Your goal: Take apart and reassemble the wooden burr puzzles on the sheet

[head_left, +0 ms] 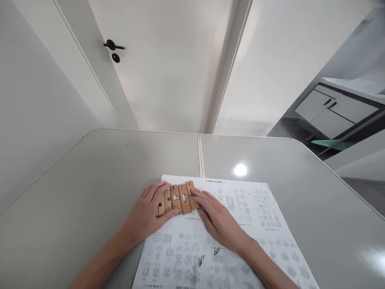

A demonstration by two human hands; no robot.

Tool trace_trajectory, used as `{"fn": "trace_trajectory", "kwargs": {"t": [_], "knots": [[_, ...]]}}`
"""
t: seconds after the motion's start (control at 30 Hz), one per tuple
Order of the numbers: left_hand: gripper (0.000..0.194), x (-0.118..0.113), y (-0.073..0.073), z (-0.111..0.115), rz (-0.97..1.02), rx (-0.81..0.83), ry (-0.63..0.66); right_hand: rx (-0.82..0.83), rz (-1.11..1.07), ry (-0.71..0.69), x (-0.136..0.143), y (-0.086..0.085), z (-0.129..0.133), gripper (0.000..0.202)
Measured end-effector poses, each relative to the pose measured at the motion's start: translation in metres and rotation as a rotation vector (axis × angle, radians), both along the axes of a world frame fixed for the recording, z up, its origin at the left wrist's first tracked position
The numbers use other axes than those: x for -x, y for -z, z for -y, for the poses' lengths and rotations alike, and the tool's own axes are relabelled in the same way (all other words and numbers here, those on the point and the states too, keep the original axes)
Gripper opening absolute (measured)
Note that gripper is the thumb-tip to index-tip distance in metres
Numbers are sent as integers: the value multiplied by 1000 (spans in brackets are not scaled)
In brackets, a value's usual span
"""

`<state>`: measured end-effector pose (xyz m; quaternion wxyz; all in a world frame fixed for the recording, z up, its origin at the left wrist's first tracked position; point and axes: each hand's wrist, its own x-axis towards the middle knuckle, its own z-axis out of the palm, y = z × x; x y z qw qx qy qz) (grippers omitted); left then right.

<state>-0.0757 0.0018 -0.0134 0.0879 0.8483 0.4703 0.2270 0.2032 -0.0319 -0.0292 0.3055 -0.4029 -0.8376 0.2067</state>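
Observation:
Several flat wooden puzzle pieces lie side by side in a row on a printed sheet. Some have notches cut in them, and the digits 3, 1 and 2 are marked near their far ends. My left hand curves around the left end of the row, fingers on the far side and thumb along the near edge, partly hiding the pieces there. At the other end, my right hand grips the rightmost wooden piece, fingertips on its side and thumb close to its near corner.
The sheet carries rows of small grey diagrams and rests on a light grey table with a seam running through it. Behind stands a white door with a black handle. A white cabinet is at right.

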Motion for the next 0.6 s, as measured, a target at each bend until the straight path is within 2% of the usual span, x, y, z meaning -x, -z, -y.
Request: {"fn": "trace_trajectory", "kwargs": {"t": [0.37, 0.6], "knots": [[51, 0, -1, -1, -4, -26, -46, 12, -11, 5, 0, 1, 1, 53], [39, 1, 1, -3, -5, -38, -53, 15, -22, 18, -1, 2, 1, 52]]}}
